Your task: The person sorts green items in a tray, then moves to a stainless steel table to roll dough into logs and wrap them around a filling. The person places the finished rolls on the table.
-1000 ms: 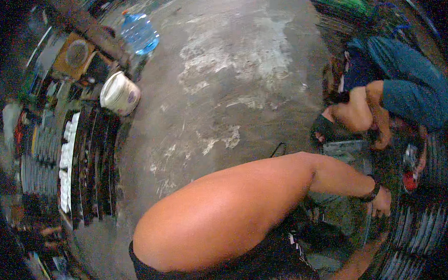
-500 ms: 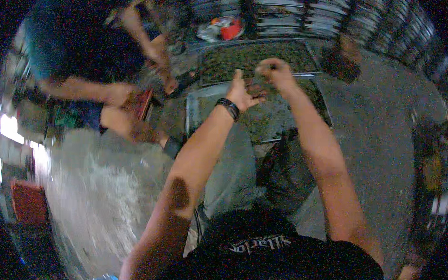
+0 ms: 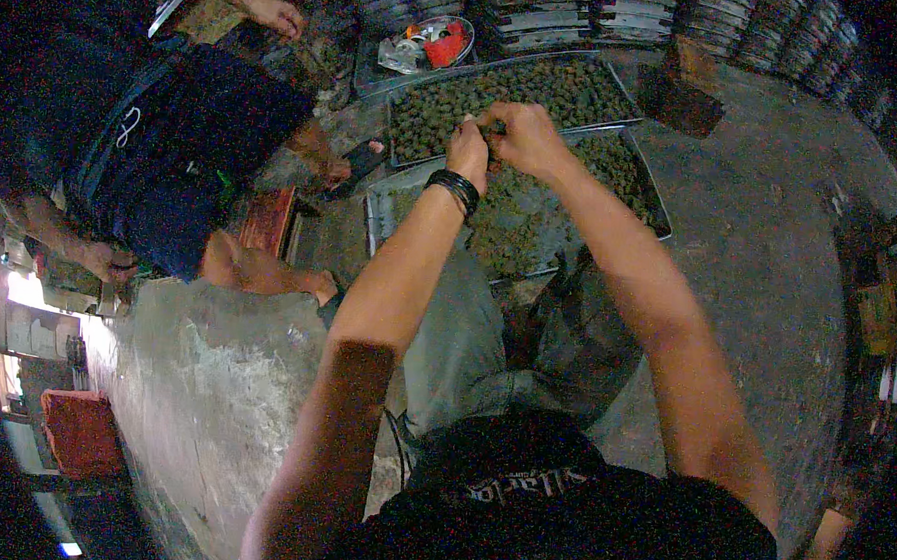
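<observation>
My left hand, with dark bands at the wrist, is closed above the meeting edges of two metal trays. Fingers bent in a pinch, my right hand meets it at the fingertips. Something small and dark seems to be between them, mostly hidden by the fingers. Beneath my hands lies the near tray, holding loose greenish-brown crumbly material, with small round lumps toward its right side. Many similar dark balls fill the far tray.
A round dish with red and white items stands behind the trays. To the right is a brown block. At left, a co-worker in dark clothes is close by, near a reddish wooden stool. A red block-like object sits at lower left.
My hands, apart before, have come together at the fingertips. The co-worker has shifted left and straightened, with one arm now away from the trays. My view has steadied.
</observation>
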The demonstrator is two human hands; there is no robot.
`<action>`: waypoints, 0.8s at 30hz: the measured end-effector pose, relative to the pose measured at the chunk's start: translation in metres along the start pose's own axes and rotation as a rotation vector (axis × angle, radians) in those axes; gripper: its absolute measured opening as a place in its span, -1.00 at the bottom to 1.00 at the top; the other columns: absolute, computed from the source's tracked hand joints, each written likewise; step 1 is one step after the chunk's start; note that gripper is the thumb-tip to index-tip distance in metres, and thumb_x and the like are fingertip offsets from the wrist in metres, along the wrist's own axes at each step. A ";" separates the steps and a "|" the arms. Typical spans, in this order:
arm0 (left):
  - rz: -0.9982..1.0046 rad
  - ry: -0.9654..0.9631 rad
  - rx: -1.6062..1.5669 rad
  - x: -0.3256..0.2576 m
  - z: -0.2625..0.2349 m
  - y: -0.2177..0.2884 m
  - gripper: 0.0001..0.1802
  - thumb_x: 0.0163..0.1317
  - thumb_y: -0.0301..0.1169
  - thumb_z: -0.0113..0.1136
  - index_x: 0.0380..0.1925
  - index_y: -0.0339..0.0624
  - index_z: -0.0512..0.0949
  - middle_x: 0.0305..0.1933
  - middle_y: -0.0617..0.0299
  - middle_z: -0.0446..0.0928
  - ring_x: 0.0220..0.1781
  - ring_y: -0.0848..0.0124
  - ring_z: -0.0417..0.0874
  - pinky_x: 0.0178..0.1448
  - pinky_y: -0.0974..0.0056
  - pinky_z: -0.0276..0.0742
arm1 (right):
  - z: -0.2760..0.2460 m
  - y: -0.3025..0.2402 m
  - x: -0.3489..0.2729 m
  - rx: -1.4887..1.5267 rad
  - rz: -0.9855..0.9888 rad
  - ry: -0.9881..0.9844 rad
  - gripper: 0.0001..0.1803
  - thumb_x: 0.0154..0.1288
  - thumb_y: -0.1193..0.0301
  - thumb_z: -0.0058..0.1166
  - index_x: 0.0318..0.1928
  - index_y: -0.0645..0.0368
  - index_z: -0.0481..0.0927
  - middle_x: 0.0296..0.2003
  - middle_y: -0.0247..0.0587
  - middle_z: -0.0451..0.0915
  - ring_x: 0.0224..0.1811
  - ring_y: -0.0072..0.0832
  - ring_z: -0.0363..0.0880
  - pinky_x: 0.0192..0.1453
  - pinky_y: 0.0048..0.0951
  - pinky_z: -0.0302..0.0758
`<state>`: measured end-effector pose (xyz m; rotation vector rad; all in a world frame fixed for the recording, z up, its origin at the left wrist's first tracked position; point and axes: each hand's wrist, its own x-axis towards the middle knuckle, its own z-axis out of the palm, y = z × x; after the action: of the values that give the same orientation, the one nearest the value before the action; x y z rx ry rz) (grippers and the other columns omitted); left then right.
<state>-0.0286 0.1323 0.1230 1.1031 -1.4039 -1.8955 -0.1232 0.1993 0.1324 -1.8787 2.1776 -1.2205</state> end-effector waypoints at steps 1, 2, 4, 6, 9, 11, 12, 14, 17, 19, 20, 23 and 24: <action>0.023 0.065 -0.083 0.014 0.000 -0.008 -0.60 0.36 -0.05 -0.30 -0.19 -0.07 0.42 -0.40 0.26 0.44 -0.44 0.36 0.45 -0.47 0.23 0.33 | 0.000 -0.003 0.004 -0.019 0.034 -0.032 -0.61 -0.10 0.40 0.17 -0.14 0.09 0.61 -0.27 0.04 0.62 -0.20 -0.04 0.58 -0.01 -0.11 0.50; -0.025 0.045 -0.099 0.023 -0.008 -0.019 -0.62 0.36 -0.06 -0.28 -0.20 -0.06 0.43 -0.42 0.26 0.44 -0.46 0.37 0.45 -0.50 0.24 0.31 | 0.000 -0.007 0.007 -0.039 0.068 -0.063 -0.62 -0.11 0.39 0.18 -0.16 0.09 0.62 -0.29 0.04 0.62 -0.22 -0.04 0.59 -0.03 -0.11 0.51; -0.125 -0.013 -0.128 0.034 -0.015 -0.027 -0.67 0.35 -0.09 -0.25 -0.21 -0.03 0.43 -0.45 0.25 0.42 -0.51 0.38 0.43 -0.56 0.26 0.27 | 0.000 -0.011 0.010 -0.092 0.020 -0.095 -0.67 -0.14 0.47 0.16 -0.23 0.12 0.66 -0.28 0.04 0.62 -0.22 -0.09 0.61 -0.06 -0.22 0.53; -0.093 -0.026 -0.135 0.043 -0.015 -0.035 -0.72 0.35 -0.12 -0.21 -0.28 0.00 0.42 -0.49 0.25 0.40 -0.59 0.44 0.38 -0.63 0.28 0.18 | -0.002 -0.005 0.015 -0.088 0.038 -0.129 -0.71 -0.14 0.49 0.16 -0.28 0.14 0.68 -0.29 0.02 0.63 -0.24 -0.13 0.62 -0.07 -0.27 0.54; -0.127 0.015 -0.120 0.020 -0.014 -0.017 -0.70 0.35 -0.05 -0.14 -0.21 -0.01 0.37 -0.47 0.29 0.41 -0.64 0.50 0.30 -0.67 0.42 0.12 | -0.017 0.009 0.028 0.380 0.448 -0.368 -0.69 -0.07 0.40 0.22 -0.21 0.12 0.65 -0.32 -0.19 0.65 -0.28 -0.26 0.62 -0.11 -0.19 0.54; -0.210 -0.120 -0.313 0.019 -0.017 -0.006 -0.67 0.34 -0.03 -0.11 -0.14 -0.01 0.35 -0.43 0.29 0.42 -0.64 0.51 0.30 -0.68 0.46 0.11 | -0.031 0.014 0.022 0.855 0.583 -0.263 -0.67 -0.01 0.41 0.20 -0.14 0.11 0.61 -0.29 -0.29 0.62 -0.29 -0.35 0.60 -0.15 -0.21 0.54; -0.252 -0.194 -0.409 0.017 -0.015 0.001 -0.65 0.34 -0.02 -0.10 -0.10 -0.01 0.34 -0.41 0.29 0.43 -0.64 0.52 0.29 -0.69 0.48 0.10 | -0.040 0.018 0.019 1.089 0.648 -0.199 -0.66 0.03 0.42 0.19 -0.11 0.11 0.59 -0.27 -0.34 0.60 -0.30 -0.40 0.59 -0.17 -0.22 0.53; -0.288 -0.151 -0.456 0.013 -0.009 0.010 -0.69 0.32 -0.10 -0.01 -0.07 0.01 0.36 -0.35 0.25 0.48 -0.59 0.51 0.40 -0.66 0.48 0.24 | -0.050 0.021 0.020 1.193 0.733 -0.173 -0.71 0.09 0.51 0.15 -0.12 0.15 0.51 -0.21 -0.31 0.56 -0.31 -0.43 0.58 -0.22 -0.31 0.53; -0.209 -0.293 -0.505 0.011 -0.004 0.013 -0.77 0.28 -0.24 0.08 -0.14 -0.05 0.40 -0.35 0.29 0.50 -0.45 0.51 0.52 -0.54 0.48 0.43 | -0.044 0.009 0.020 1.114 0.698 -0.002 -0.78 0.11 0.53 0.14 -0.18 0.14 0.50 -0.27 -0.28 0.56 -0.35 -0.44 0.57 -0.31 -0.38 0.50; -0.196 -0.323 -0.599 0.033 -0.006 0.005 -0.82 0.26 -0.29 0.09 -0.20 -0.07 0.43 -0.35 0.32 0.49 -0.42 0.54 0.51 -0.52 0.50 0.40 | -0.039 0.005 0.021 1.249 0.685 0.093 -0.78 0.11 0.51 0.16 -0.19 0.13 0.50 -0.35 -0.27 0.56 -0.39 -0.45 0.56 -0.40 -0.43 0.46; -0.197 -0.346 -0.642 0.045 -0.009 0.000 -0.85 0.25 -0.32 0.10 -0.23 -0.08 0.44 -0.35 0.34 0.49 -0.40 0.55 0.51 -0.52 0.52 0.38 | -0.024 0.019 0.025 1.144 0.558 0.110 -0.78 0.11 0.50 0.17 -0.20 0.13 0.50 -0.38 -0.27 0.55 -0.42 -0.46 0.55 -0.43 -0.44 0.44; -0.161 -0.304 -0.450 0.047 -0.008 0.012 -0.93 0.22 -0.40 0.07 -0.31 -0.05 0.40 -0.43 0.37 0.43 -0.55 0.60 0.34 -0.66 0.50 0.13 | -0.006 0.073 0.027 0.968 0.475 0.260 -0.75 0.07 0.42 0.24 -0.23 0.15 0.51 -0.48 -0.28 0.54 -0.47 -0.49 0.53 -0.51 -0.46 0.41; -0.238 -0.408 -0.585 0.060 -0.030 0.016 -0.85 0.24 -0.27 0.11 -0.35 -0.01 0.37 -0.46 0.36 0.39 -0.59 0.58 0.30 -0.71 0.49 0.06 | -0.004 0.054 0.043 1.066 0.586 0.308 -0.72 0.04 0.38 0.28 -0.25 0.16 0.51 -0.51 -0.28 0.54 -0.48 -0.50 0.53 -0.52 -0.46 0.41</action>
<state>-0.0361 0.0640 0.1166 0.6356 -0.8155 -2.5831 -0.1820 0.1640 0.1249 -0.6197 1.4116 -1.9730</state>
